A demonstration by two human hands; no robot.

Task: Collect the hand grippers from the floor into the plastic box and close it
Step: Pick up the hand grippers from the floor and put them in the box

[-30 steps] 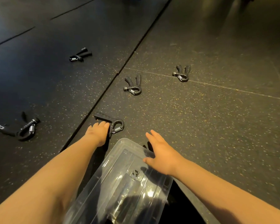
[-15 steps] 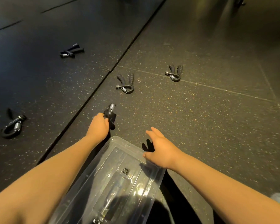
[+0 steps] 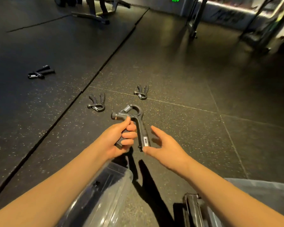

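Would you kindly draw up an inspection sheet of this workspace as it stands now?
Surface: dark speckled rubber floor, seams between mats.
Job's things: held gripper in the air; left gripper, middle gripper and right gripper lie on the floor; clear plastic box below the arms, lid state unclear.
Clutter: dark object at the bottom edge, unidentifiable.
Hands: left hand grips one handle; right hand open at the other handle's end.
Cables: nothing seen.
Surroundings: metal equipment frames at the far end.
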